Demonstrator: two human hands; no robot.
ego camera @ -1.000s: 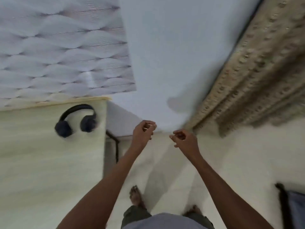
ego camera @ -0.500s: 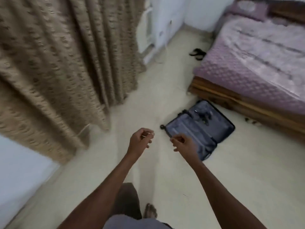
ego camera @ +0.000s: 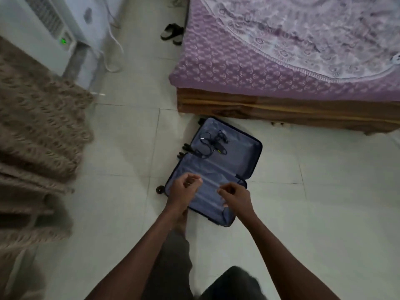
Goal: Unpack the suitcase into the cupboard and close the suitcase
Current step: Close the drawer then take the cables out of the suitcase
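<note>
On the pale tiled floor (ego camera: 324,202), largest item in view: a bed (ego camera: 281,100) with a purple patterned cover and a wooden base, upper right. Left side: a brown textured curtain (ego camera: 36,131), blurred. Upper left: a white appliance (ego camera: 49,37) with a vent grille and a small green light, standing against the wall; white cord loops down beside it.

Suitcase (ego camera: 218,167) lies open flat on the floor, just beside the bed base, both halves up, blue-grey lining exposed, dark wheels along its left edge. Far half holds a tangle of black cables (ego camera: 213,142) with a small adapter; near half shows lining only where visible, partly hidden by the hands.

A pair of dark sandals (ego camera: 172,33) sits on the floor near the bed's far left corner.

Left hand (ego camera: 184,189): over the near half of the suitcase, fingers curled, thumb toward fingertips. Something small may be pinched there; cannot tell. Right hand (ego camera: 236,197): over the same half, just beside the left, fingers curled in, nothing visibly held. Contact with the lining: cannot tell. Hands apart from each other.
</note>
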